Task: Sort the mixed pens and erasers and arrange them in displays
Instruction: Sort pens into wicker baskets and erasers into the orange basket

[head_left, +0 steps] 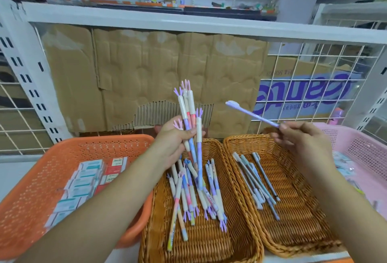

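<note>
A left hand (173,139) grips a fistful of pastel pens (189,116) topped with tiny hand shapes, directly above a wicker basket (209,241) of matching pens. The right hand (301,137) pinches one purple pen (253,114) over a second wicker basket (297,221) holding grey pens (251,177). Left of the left hand, boxed erasers (88,177) fill an orange basket (31,189), their labels blurred. Beyond the right hand, a carton (303,93) bears purple lettering, upside down and unreadable.

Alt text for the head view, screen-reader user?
A person's left hand grips a bundle of pastel pens with hand-shaped tops; the right hand pinches a single lilac pen. Below, the left brown wicker basket holds similar pastel pens, the right brown wicker basket slim grey pens. An orange plastic basket of small boxes sits left, a pink plastic basket right.
</note>
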